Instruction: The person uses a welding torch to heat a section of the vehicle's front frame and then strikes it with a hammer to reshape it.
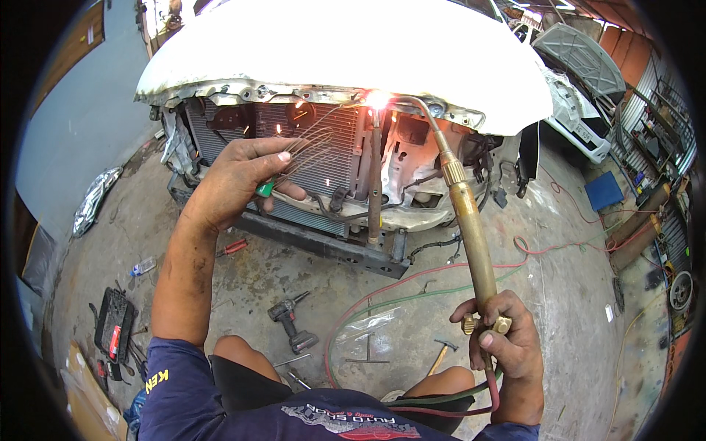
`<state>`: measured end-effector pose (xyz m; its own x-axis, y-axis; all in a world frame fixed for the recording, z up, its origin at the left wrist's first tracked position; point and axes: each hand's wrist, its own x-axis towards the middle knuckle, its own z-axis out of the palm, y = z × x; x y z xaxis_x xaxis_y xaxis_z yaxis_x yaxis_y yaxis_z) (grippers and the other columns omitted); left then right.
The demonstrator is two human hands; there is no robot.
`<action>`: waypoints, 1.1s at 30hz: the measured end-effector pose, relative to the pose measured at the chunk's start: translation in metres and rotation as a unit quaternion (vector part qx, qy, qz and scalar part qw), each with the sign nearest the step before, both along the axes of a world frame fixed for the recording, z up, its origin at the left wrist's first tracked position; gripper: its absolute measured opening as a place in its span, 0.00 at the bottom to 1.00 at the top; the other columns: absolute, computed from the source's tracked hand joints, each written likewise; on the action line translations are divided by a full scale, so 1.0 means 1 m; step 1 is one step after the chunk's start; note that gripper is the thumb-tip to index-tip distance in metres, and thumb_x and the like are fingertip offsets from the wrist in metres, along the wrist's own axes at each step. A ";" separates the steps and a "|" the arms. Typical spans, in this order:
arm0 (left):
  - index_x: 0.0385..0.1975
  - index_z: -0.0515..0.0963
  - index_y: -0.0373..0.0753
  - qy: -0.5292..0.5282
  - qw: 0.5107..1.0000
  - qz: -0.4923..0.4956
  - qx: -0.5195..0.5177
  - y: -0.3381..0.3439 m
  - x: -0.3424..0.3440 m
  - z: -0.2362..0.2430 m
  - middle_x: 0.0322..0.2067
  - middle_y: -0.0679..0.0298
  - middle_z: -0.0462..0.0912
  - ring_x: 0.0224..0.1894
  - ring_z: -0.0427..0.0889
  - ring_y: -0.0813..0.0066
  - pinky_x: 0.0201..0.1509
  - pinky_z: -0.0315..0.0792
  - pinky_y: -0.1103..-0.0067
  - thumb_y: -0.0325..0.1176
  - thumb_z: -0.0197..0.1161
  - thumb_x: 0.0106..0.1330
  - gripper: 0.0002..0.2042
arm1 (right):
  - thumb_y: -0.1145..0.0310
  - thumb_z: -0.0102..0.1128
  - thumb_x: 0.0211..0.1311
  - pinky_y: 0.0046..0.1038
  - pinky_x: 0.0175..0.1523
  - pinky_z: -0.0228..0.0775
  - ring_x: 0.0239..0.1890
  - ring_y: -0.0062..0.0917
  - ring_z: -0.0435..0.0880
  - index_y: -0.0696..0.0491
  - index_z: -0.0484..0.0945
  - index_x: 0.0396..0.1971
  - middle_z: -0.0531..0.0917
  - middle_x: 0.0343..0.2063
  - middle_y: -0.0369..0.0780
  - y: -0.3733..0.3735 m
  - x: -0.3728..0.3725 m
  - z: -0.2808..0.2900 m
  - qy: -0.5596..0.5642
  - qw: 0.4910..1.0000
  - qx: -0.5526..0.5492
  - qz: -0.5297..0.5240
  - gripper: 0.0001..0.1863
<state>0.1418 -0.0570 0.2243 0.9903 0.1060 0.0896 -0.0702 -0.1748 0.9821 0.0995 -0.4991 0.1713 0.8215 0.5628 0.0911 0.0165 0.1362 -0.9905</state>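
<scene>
At far left, a black tool case lies on the concrete floor, with a clear plastic bottle and red-handled pliers nearby. The left hand is raised and closed around a bundle of thin metal filler rods, whose tips fan toward the radiator grille of a white car's stripped front end. Below, a cordless drill rests on the floor. At centre, a bright flame burns at the upper crossmember, at the curved tip of a brass gas torch. The right hand grips the torch's base at the valve knobs, well apart from the left hand. Red and green hoses loop over the floor, and a hammer lies just left of the right hand.
</scene>
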 end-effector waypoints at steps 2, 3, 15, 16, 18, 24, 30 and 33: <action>0.69 0.76 0.30 0.002 1.000 0.000 -0.001 -0.001 0.000 0.000 0.38 0.64 0.85 0.39 0.94 0.71 0.22 0.76 0.85 0.33 0.58 0.80 0.21 | 0.72 0.67 0.69 0.21 0.23 0.78 0.20 0.20 0.83 0.55 0.69 0.47 0.80 0.50 0.64 0.001 0.000 0.001 0.003 1.000 0.000 -0.001 0.15; 0.69 0.76 0.30 0.003 1.000 0.000 -0.005 -0.002 0.000 0.000 0.39 0.64 0.85 0.39 0.94 0.72 0.22 0.75 0.85 0.33 0.58 0.80 0.21 | 0.72 0.67 0.69 0.21 0.23 0.78 0.20 0.20 0.83 0.55 0.69 0.46 0.80 0.50 0.64 0.001 0.000 0.001 0.005 1.000 0.000 -0.002 0.15; 0.68 0.76 0.29 -0.007 1.000 -0.005 -0.008 -0.002 0.003 0.000 0.39 0.60 0.88 0.38 0.94 0.71 0.23 0.75 0.84 0.33 0.58 0.80 0.21 | 0.73 0.68 0.69 0.20 0.23 0.79 0.20 0.20 0.84 0.54 0.69 0.47 0.81 0.51 0.63 0.001 0.000 0.001 0.005 1.000 -0.002 -0.003 0.15; 0.68 0.76 0.28 -0.006 1.000 -0.003 -0.009 -0.002 0.003 0.000 0.39 0.59 0.88 0.38 0.94 0.71 0.23 0.75 0.84 0.33 0.59 0.80 0.21 | 0.73 0.68 0.69 0.20 0.23 0.79 0.20 0.20 0.84 0.54 0.69 0.47 0.81 0.51 0.63 0.001 0.000 0.001 0.002 1.000 -0.002 -0.002 0.15; 0.68 0.76 0.28 -0.006 1.000 -0.004 -0.010 -0.002 0.003 0.000 0.39 0.60 0.88 0.38 0.94 0.71 0.23 0.75 0.84 0.34 0.59 0.80 0.21 | 0.73 0.68 0.69 0.20 0.24 0.79 0.20 0.20 0.84 0.55 0.70 0.47 0.81 0.51 0.63 0.002 0.001 0.001 -0.005 1.000 -0.002 -0.001 0.15; 0.68 0.75 0.29 -0.001 1.000 -0.004 -0.013 -0.001 0.004 0.000 0.39 0.61 0.87 0.39 0.94 0.71 0.23 0.76 0.84 0.33 0.59 0.80 0.22 | 0.73 0.67 0.69 0.20 0.24 0.80 0.20 0.19 0.84 0.55 0.71 0.48 0.80 0.50 0.64 0.003 0.001 0.000 -0.003 1.000 0.000 0.003 0.14; 0.68 0.76 0.29 -0.003 0.999 -0.002 -0.033 -0.003 0.003 -0.001 0.39 0.62 0.86 0.39 0.94 0.70 0.23 0.75 0.83 0.32 0.59 0.80 0.21 | 0.72 0.67 0.69 0.21 0.24 0.79 0.20 0.19 0.83 0.55 0.70 0.47 0.80 0.50 0.64 0.004 0.001 -0.001 -0.009 1.000 -0.007 -0.007 0.14; 0.68 0.76 0.30 -0.008 0.999 -0.014 -0.036 0.000 0.004 -0.003 0.39 0.62 0.86 0.39 0.94 0.70 0.23 0.75 0.83 0.32 0.58 0.80 0.20 | 0.73 0.67 0.68 0.21 0.24 0.79 0.20 0.19 0.83 0.55 0.70 0.46 0.80 0.50 0.64 0.006 -0.001 0.002 0.005 1.000 -0.007 -0.010 0.14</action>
